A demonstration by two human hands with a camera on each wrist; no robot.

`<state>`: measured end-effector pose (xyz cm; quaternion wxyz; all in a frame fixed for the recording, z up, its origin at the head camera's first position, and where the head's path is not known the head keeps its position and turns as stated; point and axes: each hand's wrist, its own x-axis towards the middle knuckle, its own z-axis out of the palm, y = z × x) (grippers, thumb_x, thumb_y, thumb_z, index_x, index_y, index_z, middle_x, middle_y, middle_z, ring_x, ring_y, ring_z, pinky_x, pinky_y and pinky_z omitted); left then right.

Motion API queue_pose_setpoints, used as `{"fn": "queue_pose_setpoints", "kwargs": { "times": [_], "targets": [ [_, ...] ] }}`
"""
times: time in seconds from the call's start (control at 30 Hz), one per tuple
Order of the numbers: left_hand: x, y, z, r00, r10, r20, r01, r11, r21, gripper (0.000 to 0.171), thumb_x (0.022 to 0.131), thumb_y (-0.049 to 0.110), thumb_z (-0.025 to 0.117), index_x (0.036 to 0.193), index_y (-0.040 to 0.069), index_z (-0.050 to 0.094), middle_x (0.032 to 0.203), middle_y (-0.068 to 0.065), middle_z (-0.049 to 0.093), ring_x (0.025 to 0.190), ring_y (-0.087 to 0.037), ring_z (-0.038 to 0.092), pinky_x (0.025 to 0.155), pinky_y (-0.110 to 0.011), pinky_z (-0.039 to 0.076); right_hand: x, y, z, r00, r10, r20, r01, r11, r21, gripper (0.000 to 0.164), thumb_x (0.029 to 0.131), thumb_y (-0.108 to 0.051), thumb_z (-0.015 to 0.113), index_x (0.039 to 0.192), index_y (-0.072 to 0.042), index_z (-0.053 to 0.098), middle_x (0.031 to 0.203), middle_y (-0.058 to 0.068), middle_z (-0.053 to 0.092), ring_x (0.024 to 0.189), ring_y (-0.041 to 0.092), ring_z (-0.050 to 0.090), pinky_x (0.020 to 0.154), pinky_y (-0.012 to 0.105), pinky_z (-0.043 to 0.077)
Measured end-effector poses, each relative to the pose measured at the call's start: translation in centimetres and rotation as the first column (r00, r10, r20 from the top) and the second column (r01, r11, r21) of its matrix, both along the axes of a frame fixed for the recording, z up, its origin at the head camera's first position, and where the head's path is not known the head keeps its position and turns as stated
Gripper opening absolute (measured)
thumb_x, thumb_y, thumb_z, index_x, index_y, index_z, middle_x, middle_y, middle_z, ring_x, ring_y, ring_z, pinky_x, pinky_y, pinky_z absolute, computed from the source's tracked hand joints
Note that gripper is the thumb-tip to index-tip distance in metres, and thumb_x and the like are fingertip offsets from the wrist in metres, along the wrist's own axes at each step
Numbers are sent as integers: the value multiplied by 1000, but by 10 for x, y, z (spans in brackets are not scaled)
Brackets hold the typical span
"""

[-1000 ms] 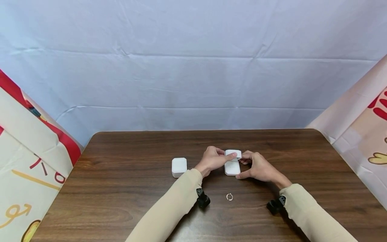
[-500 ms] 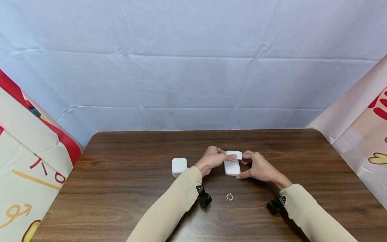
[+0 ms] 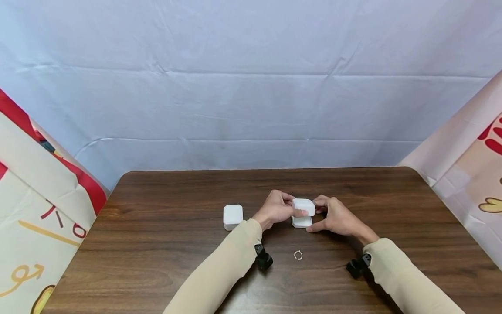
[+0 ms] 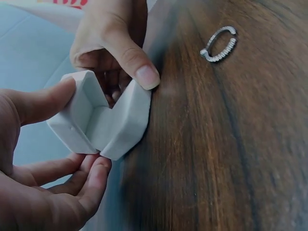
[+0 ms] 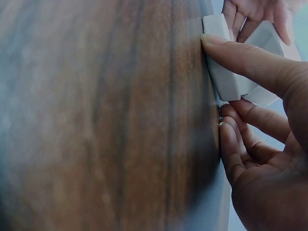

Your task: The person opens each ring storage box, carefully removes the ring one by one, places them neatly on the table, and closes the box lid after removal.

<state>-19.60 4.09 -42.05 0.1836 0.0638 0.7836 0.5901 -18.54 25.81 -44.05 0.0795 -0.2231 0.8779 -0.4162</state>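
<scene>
A small white ring box [image 3: 303, 206] stands on the table between both hands, its hinged lid partly raised over the base [image 3: 302, 223]. My left hand [image 3: 276, 207] holds the lid, with the thumb on its front and other fingers behind at the hinge side. From the right, my right hand [image 3: 336, 217] grips the base, its thumb at the front corner. Inside the box, the left wrist view shows a pale lining [image 4: 102, 126]. Nearer to me lies a ring [image 4: 226, 51] set with small stones, apart from both hands.
A second white box [image 3: 233, 214], closed, sits left of the left hand. Both stand on a dark wooden table [image 3: 168, 218]. A pale cloth [image 3: 243, 96] hangs behind the far edge, with printed cloths [image 3: 43, 209] at the sides.
My left hand has tipped the lid forward and down, so less of the base's inside shows. The right hand, the ring and the second box stay where they were.
</scene>
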Motion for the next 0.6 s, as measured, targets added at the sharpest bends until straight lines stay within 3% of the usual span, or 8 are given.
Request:
{"fn": "queue_pose_setpoints", "kwargs": {
  "times": [0.23,0.6],
  "targets": [
    [5,-2,-2,988,-67,-136,54,993,-104,40,76,10,91,110,-1,74,86,-2,67,76,-11,59,66,-24,52,1,0,-1,1000,-7,-8,7,1000,9,50,70,-20,95,112,-4,74,108,6,64,95,16,62,81,29,53],
    [11,1,-4,953,-114,-280,35,962,-272,47,71,11,94,112,2,74,91,-1,72,81,-10,63,72,-23,51,-1,0,-2,1000,-13,-6,13,1000,17,54,71,-21,95,116,-2,73,106,5,64,93,17,62,81,30,54]
  ]
}}
